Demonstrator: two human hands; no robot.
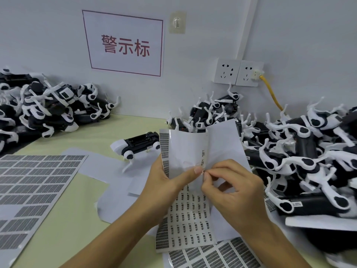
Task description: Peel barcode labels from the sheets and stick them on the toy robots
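Big label sheet (pixel 36 182) lay flat on bench (pixel 63 225), far left. Lone toy robot (pixel 138 145) stood mid-bench. Left hand (pixel 164 182) gripped curled barcode sheet (pixel 190 207), thumb pressed on top. Right hand (pixel 229 192) pinched label at sheet's fold. Robot heap (pixel 301 157) piled right.

Thin white paper label sheet (pixel 195 151), glossy where its bare backing curls and catches the light, printed with small matt black barcodes lower down. Flat grey-and-white paper barcode sheet (pixel 36 176), matt. Black-and-white toy robots (pixel 141 145) of smooth hard plastic, slightly shiny. Pale yellow-green surface (pixel 73 215), smooth and matt. White plastic wall sockets (pixel 238 72), smooth; yellow cable (pixel 271 92), rubbery-looking.
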